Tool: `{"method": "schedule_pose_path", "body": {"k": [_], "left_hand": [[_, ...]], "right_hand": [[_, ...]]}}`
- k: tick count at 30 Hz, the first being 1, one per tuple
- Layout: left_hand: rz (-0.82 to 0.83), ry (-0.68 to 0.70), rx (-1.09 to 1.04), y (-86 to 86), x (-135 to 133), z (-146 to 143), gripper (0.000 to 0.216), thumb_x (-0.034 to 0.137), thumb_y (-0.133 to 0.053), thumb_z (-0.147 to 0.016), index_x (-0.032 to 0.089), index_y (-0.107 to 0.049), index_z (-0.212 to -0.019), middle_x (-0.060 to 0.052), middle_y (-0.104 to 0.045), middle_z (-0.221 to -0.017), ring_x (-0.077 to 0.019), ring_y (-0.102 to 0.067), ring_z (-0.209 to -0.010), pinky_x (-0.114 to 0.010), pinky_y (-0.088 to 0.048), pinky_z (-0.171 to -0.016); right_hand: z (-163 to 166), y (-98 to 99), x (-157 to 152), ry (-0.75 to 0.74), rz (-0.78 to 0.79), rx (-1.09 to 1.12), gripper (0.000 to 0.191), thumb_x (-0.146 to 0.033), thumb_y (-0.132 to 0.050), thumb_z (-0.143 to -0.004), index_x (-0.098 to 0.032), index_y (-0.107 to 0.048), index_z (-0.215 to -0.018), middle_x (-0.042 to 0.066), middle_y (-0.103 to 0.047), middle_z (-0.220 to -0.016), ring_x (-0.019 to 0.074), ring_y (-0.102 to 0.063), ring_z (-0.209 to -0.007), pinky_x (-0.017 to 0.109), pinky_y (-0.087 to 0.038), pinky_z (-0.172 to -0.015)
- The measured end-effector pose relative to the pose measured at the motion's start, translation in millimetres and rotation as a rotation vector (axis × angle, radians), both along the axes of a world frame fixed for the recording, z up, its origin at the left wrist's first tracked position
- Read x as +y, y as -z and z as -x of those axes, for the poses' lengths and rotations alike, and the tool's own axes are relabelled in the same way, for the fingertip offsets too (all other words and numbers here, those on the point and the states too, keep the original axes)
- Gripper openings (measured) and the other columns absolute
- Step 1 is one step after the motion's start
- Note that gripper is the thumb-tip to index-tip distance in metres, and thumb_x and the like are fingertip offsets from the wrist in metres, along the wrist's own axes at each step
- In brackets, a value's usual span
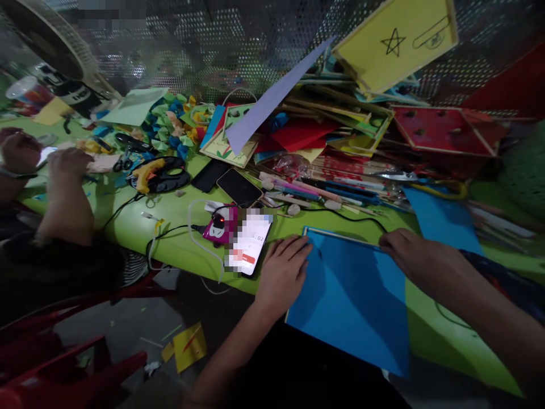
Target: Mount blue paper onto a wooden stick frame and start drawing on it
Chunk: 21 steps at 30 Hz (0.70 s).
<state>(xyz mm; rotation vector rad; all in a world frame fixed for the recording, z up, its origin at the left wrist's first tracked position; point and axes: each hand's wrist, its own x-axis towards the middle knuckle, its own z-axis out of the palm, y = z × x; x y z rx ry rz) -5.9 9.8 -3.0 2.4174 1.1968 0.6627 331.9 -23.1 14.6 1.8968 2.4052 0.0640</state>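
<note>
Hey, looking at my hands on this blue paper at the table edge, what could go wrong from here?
The blue sheet hangs well past the edge of the green table, so it may slide off or crease if your left hand or right hand lifts. The phone beside your left hand also sits at the edge with a white cable looping off it; a nudge or snag might drop it. The glue gun cord trails toward the other person's arm.

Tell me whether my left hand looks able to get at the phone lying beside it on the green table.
Probably yes. The left hand rests flat on the blue paper sheet, and the phone lies face up just left of it on the green table, nothing between them; only a white cable curls nearby.
</note>
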Motion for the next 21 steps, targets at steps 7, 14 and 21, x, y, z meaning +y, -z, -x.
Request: {"method": "schedule_pose_path", "body": {"k": [7, 14, 21], "left_hand": [[-0.006, 0.008, -0.007, -0.7, 0.1, 0.4, 0.038, 0.016, -0.059, -0.109, 0.025, -0.071, -0.144, -0.003, -0.071, -0.155, -0.0248, -0.063, -0.147, -0.051, -0.049, -0.127], [-0.001, -0.001, -0.010, 0.8, -0.3, -0.1, 0.039, 0.016, -0.059, -0.109, 0.027, -0.071, -0.144, -0.003, -0.070, -0.155, -0.0246, -0.063, -0.148, -0.052, -0.050, -0.127], [-0.008, 0.002, -0.012, -0.3, 0.4, 0.5, 0.040, 0.015, -0.058, -0.109, 0.027, -0.071, -0.145, -0.004, -0.071, -0.155, -0.0266, -0.063, -0.147, -0.054, -0.051, -0.126]], "right_hand": [[-4.8, 13.7, 0.9, 0.037, 0.024, -0.030, 0.030, -0.030, -0.040, -0.111, -0.020, -0.068, -0.108, 0.012, -0.071, -0.103, 0.0189, -0.060, -0.064, 0.031, -0.023, -0.052], [7.6, 2.1, 0.7, 0.050, 0.014, -0.030, 0.027, -0.027, -0.042, -0.110, -0.020, -0.068, -0.105, 0.011, -0.072, -0.102, 0.0196, -0.062, -0.063, 0.031, -0.024, -0.052], [20.0, -17.2, 5.2, 0.084, 0.125, -0.034, 0.023, -0.026, -0.047, -0.108, -0.019, -0.069, -0.104, 0.011, -0.071, -0.099, 0.0200, -0.063, -0.065, 0.032, -0.024, -0.054]]}}
